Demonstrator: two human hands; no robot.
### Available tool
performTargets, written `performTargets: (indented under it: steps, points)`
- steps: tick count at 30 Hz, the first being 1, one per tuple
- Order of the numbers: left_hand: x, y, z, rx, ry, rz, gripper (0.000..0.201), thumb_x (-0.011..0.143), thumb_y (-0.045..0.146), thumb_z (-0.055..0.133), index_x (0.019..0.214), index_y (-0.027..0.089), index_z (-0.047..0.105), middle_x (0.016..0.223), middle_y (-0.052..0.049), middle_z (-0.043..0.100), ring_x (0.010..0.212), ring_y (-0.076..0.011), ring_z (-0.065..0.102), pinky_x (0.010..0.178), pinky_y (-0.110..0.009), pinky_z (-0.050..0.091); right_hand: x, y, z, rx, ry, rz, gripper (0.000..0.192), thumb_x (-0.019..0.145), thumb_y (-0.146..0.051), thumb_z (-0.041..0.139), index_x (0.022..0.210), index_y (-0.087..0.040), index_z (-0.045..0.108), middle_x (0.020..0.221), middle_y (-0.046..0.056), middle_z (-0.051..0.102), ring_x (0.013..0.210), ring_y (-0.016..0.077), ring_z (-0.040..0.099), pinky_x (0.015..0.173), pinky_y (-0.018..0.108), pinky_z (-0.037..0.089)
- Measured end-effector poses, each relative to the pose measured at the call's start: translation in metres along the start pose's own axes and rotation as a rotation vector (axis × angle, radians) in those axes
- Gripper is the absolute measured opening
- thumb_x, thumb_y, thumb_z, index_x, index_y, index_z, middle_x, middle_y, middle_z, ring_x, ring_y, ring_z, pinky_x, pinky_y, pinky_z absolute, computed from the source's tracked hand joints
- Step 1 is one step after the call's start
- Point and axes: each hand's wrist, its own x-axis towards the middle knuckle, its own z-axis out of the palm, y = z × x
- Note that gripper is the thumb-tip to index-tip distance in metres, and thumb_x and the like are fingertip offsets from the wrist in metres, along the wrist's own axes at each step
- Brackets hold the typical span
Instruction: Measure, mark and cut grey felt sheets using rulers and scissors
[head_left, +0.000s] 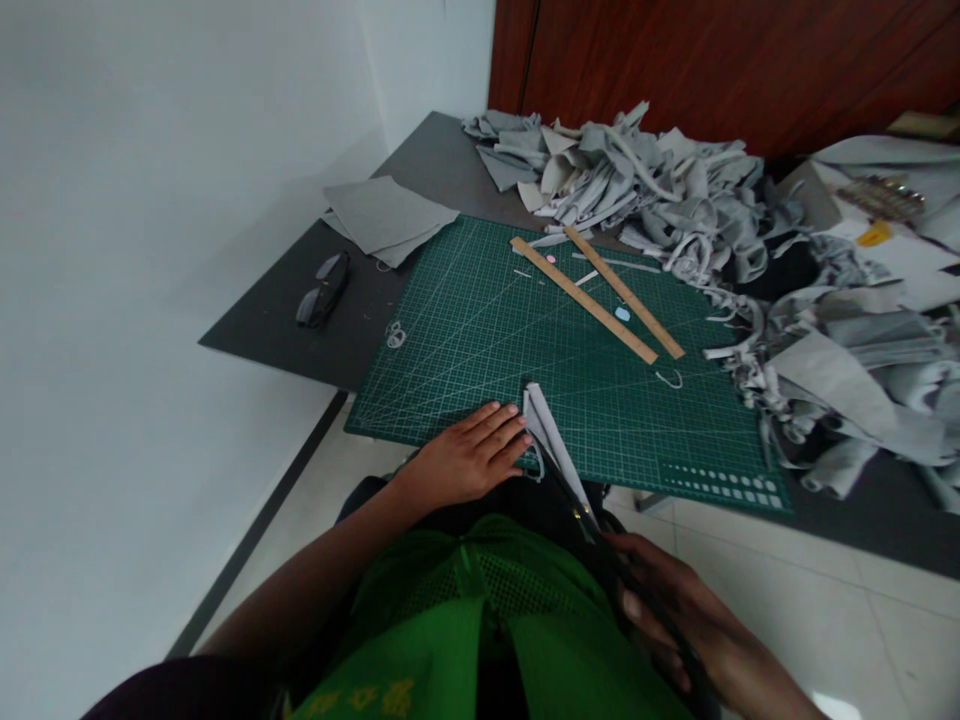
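Note:
My left hand (471, 455) lies flat at the near edge of a green cutting mat (480, 330), fingertips touching a narrow strip of grey fabric (550, 436). My right hand (679, 615) is lower right, below the table edge, gripping the handles of black scissors (577, 505). The scissor blades run up along the grey strip at the mat's near edge. Two wooden rulers (583, 298) lie side by side on the far part of the mat.
A large heap of grey fabric scraps (750, 240) covers the table's far and right side. Flat grey fabric squares (386, 215) and dark glasses (324, 288) lie left of the mat. A white wall stands at left, tiled floor below.

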Motion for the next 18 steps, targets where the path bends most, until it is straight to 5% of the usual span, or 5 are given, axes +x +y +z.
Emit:
performTargets:
  steps: [18]
  points:
    - [-0.001, -0.001, 0.002, 0.004, -0.028, 0.002, 0.042, 0.102, 0.042, 0.063, 0.132, 0.013, 0.065, 0.138, -0.012, 0.069, 0.139, -0.0276, 0.058, 0.125, -0.047, 0.039, 0.002, -0.011, 0.016, -0.018, 0.031, 0.044, 0.072, 0.084, -0.065, 0.075, 0.139, -0.023, 0.055, 0.061, -0.010, 0.045, 0.040, 0.0035, 0.034, 0.037, 0.018, 0.033]
